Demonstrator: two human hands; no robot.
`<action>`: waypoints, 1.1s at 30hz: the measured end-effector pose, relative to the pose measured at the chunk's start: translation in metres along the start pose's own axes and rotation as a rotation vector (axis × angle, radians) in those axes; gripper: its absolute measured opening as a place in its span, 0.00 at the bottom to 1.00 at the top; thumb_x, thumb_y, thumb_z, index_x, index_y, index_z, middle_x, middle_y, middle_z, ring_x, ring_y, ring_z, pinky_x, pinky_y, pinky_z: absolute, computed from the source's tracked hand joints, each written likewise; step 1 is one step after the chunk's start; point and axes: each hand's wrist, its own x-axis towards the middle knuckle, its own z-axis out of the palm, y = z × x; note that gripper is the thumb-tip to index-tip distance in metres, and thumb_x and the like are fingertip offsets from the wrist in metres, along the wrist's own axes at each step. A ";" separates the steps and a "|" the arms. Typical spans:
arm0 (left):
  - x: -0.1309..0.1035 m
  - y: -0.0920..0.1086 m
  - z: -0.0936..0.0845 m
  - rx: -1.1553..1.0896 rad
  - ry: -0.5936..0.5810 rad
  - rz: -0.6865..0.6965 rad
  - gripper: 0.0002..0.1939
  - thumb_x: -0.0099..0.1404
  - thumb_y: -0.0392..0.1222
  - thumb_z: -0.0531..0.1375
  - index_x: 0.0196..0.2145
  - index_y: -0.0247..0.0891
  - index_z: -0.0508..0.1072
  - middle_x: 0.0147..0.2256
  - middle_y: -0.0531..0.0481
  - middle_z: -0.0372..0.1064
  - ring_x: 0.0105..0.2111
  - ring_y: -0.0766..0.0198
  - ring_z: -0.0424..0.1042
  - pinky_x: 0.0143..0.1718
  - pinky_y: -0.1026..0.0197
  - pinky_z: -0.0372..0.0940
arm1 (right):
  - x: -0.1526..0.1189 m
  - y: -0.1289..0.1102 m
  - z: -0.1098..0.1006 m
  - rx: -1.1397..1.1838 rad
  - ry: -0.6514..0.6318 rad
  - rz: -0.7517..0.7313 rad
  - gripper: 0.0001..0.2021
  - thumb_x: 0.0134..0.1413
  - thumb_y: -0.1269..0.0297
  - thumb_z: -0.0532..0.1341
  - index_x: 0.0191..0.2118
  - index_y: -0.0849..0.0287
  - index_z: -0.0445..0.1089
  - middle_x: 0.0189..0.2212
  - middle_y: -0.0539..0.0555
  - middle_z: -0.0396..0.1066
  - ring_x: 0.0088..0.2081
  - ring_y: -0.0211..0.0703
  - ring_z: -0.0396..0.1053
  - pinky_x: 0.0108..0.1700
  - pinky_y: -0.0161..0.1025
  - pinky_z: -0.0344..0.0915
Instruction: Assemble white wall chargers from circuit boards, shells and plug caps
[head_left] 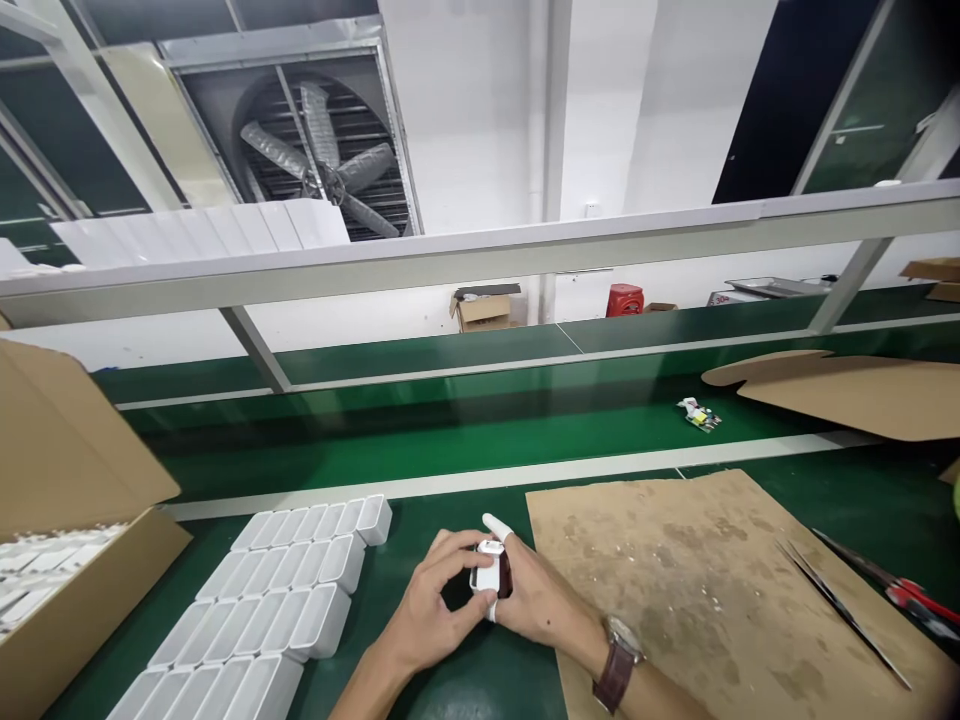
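Observation:
A small white plastic housing point(487, 574) with a dark side is held between my two hands over the green bench. My left hand point(431, 600) pinches it from the left with thumb and fingers. From the right, my right hand point(529, 595) grips the same housing; white covers sit on a fingertip and the thumb, and a watch is on that wrist. Fingers hide part of the housing, so its inside does not show. To the left of my hands stand rows of white plastic cases point(289, 615).
At far left is an open cardboard box point(142, 570) of white parts. On the right, tweezers point(844, 612) lie on a stained cardboard sheet point(660, 540), with red-handled scissors point(900, 590) beside them. A small circuit board point(699, 414) rests on the green conveyor belt point(480, 430).

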 end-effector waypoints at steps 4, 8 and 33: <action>0.004 -0.001 0.000 -0.002 0.056 0.014 0.09 0.67 0.35 0.62 0.44 0.43 0.73 0.55 0.44 0.72 0.54 0.53 0.72 0.55 0.47 0.67 | -0.002 -0.006 -0.002 -0.008 0.006 0.003 0.49 0.48 0.65 0.66 0.74 0.61 0.46 0.61 0.65 0.68 0.57 0.60 0.71 0.57 0.54 0.70; 0.005 -0.003 -0.004 -0.017 0.039 -0.036 0.08 0.67 0.36 0.62 0.44 0.43 0.73 0.56 0.44 0.72 0.55 0.53 0.73 0.56 0.48 0.67 | -0.003 -0.010 -0.004 -0.020 0.003 -0.005 0.48 0.50 0.63 0.66 0.74 0.66 0.46 0.60 0.68 0.68 0.57 0.61 0.71 0.58 0.55 0.69; 0.040 -0.002 -0.023 0.177 -0.028 -0.136 0.06 0.66 0.42 0.63 0.37 0.42 0.68 0.54 0.43 0.72 0.55 0.48 0.72 0.57 0.45 0.66 | 0.003 -0.008 -0.031 -0.276 -0.008 -0.048 0.48 0.52 0.57 0.72 0.73 0.59 0.49 0.50 0.58 0.73 0.43 0.49 0.74 0.43 0.42 0.71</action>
